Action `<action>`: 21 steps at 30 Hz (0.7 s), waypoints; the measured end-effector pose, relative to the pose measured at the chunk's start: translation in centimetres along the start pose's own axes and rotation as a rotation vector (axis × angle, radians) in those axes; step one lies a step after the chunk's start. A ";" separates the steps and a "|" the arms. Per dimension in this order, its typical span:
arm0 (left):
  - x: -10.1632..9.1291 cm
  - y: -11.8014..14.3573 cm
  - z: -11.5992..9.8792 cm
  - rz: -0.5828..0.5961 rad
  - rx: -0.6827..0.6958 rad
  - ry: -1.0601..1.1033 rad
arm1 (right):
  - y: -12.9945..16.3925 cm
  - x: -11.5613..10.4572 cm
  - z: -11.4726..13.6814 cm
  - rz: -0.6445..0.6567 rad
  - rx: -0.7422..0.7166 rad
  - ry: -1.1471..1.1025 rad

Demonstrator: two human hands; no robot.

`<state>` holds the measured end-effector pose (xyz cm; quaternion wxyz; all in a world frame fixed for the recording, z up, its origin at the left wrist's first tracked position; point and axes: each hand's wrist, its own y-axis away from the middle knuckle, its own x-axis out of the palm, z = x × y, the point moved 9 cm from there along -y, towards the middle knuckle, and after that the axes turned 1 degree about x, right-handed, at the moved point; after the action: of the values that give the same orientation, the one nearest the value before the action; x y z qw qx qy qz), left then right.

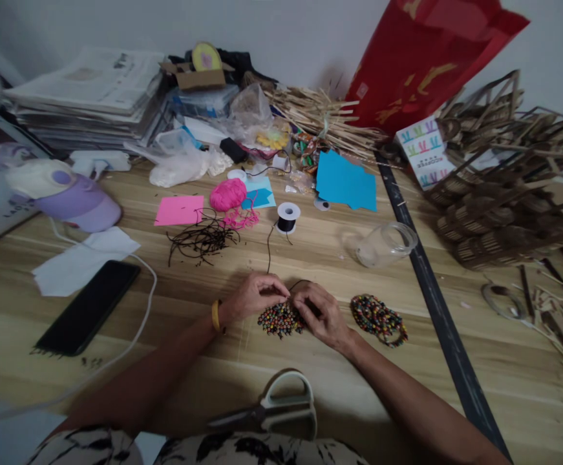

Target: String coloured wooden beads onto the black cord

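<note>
Here both hands, left hand and right hand, pinch the sideways-lying beaded piece.

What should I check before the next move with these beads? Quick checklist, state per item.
1. Both hands on the work: left hand and right hand rest on the pile of loose beads: ok.
2. Cord path: black cord runs from the spool to the hands without a visible snag: ok.
3. Cord actually pinched in fingers: hidden by the hands: cannot tell.
4. Scissors at the near table edge, blades shut: ok.
5. Finished beaded strands lie apart, right of the right hand: ok.
6. Jar lies on its side and could roll: not ok.
</note>
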<state>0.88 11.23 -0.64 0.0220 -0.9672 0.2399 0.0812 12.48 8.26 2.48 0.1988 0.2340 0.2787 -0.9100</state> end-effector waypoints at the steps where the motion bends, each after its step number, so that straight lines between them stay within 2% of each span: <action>1: 0.0 0.0 0.0 0.002 0.003 0.000 | 0.0 0.0 0.0 0.002 0.001 0.001; 21: 0.2 -0.1 -0.5 0.019 0.067 0.008 | 0.0 0.0 0.1 -0.005 -0.009 0.010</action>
<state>1.16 11.15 -0.16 0.0527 -0.9639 0.2515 0.0694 12.45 8.24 2.59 0.1960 0.2371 0.2845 -0.9080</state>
